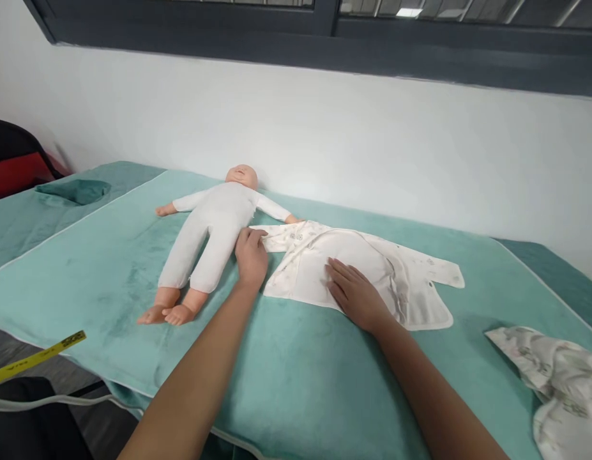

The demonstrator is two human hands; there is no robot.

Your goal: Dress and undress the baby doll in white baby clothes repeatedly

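Observation:
A white patterned baby shirt (pixel 319 275) lies spread open on the green cover, its two sleeves stretched out to the sides. My left hand (pixel 251 255) is closed at the cuff of the left sleeve, with the fingertips partly hiding the fabric. Flat on the shirt's inner back panel rests my right hand (pixel 353 291), fingers stretched out and holding nothing. Just left of the shirt, a baby doll (pixel 223 207) lies on its back in a white suit, arms spread. One doll hand touches or nearly touches the shirt's upper edge.
A crumpled patterned cloth (pixel 559 370) lies at the right front of the green-covered table (pixel 296 370). A white wall (pixel 296 128) rises behind it. At left are a red and black item (pixel 18 163) and a yellow strip (pixel 37 358) near the table's edge.

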